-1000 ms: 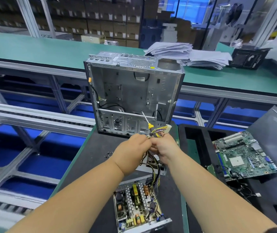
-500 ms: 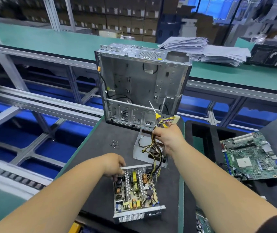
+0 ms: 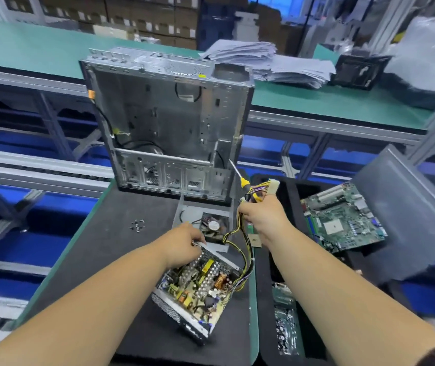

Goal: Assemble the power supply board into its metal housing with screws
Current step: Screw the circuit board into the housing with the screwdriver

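Left hand (image 3: 184, 241) grips the far perforated edge of the power supply board (image 3: 200, 289), which lies tilted on the black mat (image 3: 100, 249) near its front edge. Right hand (image 3: 261, 216), fingers clenched, holds one wire bundle (image 3: 258, 188) and one yellow-handled screwdriver (image 3: 240, 175). One metal housing (image 3: 197, 215) with a fan lies just beyond the board; a small cluster of screws (image 3: 137, 225) lies on open mat to the left. One upright computer case (image 3: 168, 122) stands at the bench's far edge.
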The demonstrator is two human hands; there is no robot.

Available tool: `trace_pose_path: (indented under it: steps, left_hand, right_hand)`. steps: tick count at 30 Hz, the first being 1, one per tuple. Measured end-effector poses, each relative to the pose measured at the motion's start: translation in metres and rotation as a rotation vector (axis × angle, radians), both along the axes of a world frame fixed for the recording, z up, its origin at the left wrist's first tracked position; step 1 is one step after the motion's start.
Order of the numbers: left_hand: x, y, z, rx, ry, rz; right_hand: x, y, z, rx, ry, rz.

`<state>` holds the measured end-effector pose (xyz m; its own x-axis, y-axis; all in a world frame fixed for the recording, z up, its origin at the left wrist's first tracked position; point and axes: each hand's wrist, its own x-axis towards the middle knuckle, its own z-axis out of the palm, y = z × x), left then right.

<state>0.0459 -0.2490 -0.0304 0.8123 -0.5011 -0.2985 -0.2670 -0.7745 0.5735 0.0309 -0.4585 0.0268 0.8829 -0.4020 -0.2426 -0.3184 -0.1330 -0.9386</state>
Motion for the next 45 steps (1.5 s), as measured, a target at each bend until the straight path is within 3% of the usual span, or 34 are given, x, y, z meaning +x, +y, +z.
trace_pose_path:
  steps: [8, 18, 22, 26, 28, 33, 40, 45]
  left_hand:
    - [-0.002, -0.043, -0.001, 0.04, -0.054, -0.228]
    - [-0.033, 0.025, 0.013, 0.192, -0.219, 0.249]
    - [-0.061, 0.044, 0.02, 0.367, 0.035, 0.494]
    - [-0.087, 0.037, 0.022, -0.001, 0.421, 0.652]
    - [-0.09, 0.032, 0.019, -0.109, 0.361, 0.696]
    - [-0.083, 0.028, 0.015, -0.131, 0.172, 0.707]
    - [-0.06, 0.029, 0.006, -0.062, 0.093, 0.694]
    - [-0.028, 0.039, 0.005, 0.009, 0.012, 0.559]
  right_hand:
    - [-0.022, -0.032, -0.015, -0.039, 0.04, -0.108]
    - [-0.013, -0.031, -0.021, -0.058, -0.033, -0.027]
    - [-0.009, -0.023, -0.019, -0.048, -0.079, 0.021]
    - [-0.003, -0.02, -0.01, -0.014, -0.098, 0.086]
    - [0.0, -0.02, -0.004, -0.024, -0.104, 0.125]
    - [0.003, -0.021, 0.003, -0.078, -0.106, 0.205]
    - [-0.001, -0.023, 0.015, -0.023, -0.125, 0.287]
    - [0.004, -0.013, 0.036, -0.042, -0.188, 0.263]
